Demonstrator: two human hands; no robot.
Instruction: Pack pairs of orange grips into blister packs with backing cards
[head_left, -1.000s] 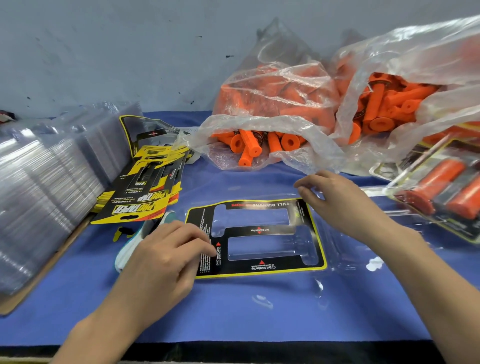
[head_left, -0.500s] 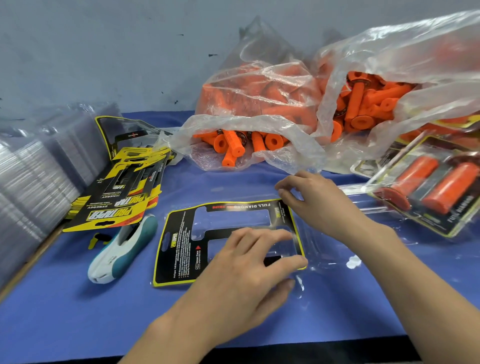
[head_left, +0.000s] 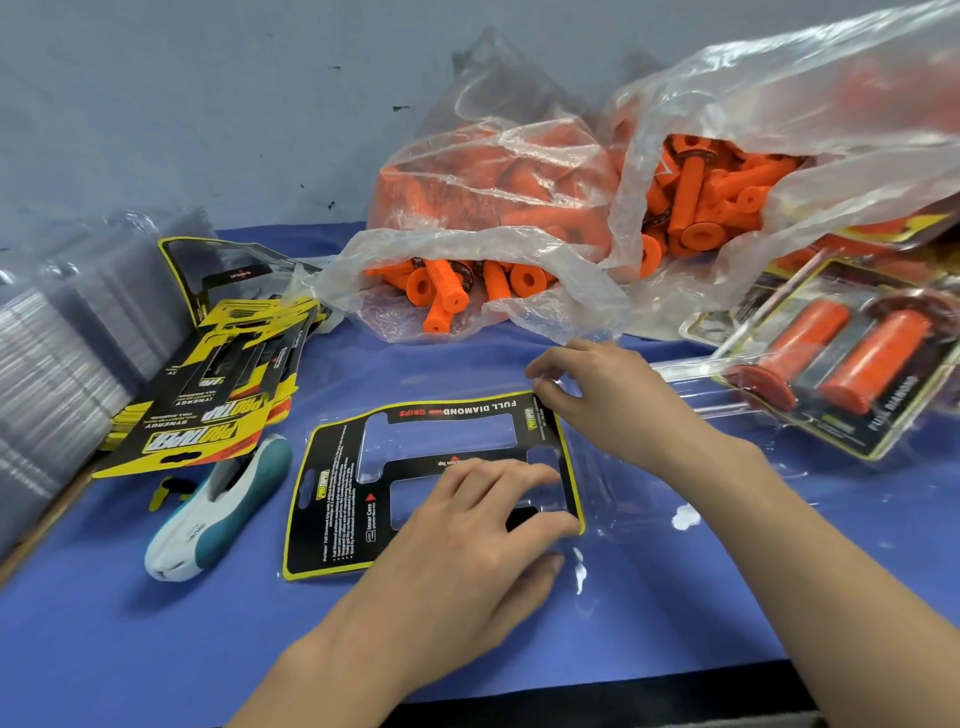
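Left hand (head_left: 467, 540) flat, fingers spread, palm down; right hand (head_left: 618, 405) forward, fingertips pinching.

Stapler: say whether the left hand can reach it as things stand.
Probably yes: the stapler lies uncovered just left of the backing card where the left hand rests, nothing between them.

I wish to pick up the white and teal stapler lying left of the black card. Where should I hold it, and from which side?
Take the stapler around its middle, from above, with the left hand, the nearer one. It lies flat and long on the blue cloth beside the card; cloth shows along both long sides there, so fingers can probably close across its width.
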